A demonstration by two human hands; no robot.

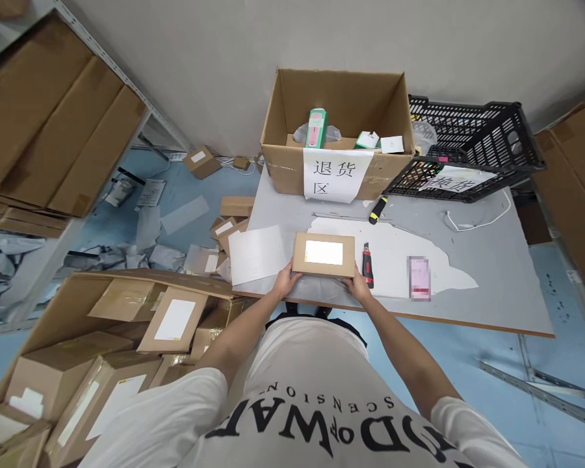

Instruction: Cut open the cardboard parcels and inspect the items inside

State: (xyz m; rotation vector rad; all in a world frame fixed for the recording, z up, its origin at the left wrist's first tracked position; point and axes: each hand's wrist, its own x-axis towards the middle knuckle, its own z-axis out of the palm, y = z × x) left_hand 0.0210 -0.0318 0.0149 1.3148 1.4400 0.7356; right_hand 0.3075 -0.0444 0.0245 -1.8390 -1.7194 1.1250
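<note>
A small brown cardboard box [324,268] with a white label on its top is held level at the front edge of the grey table. My left hand [287,279] grips its near left corner, and my right hand [357,284] grips its near right corner; the fingertips are partly hidden under the box. Just right of the box lies a red and black utility knife [367,266], close to my right hand. A white sheet [257,255] of packing material lies left of the box, near my left hand.
At the table's back stand an open cardboard box [285,170] with a paper sign and a black plastic crate [497,140]. A yellow and black cutter [378,210] and a blurred pink item [420,278] lie on the table [511,273]. A large carton [73,289] of parcels stands at left.
</note>
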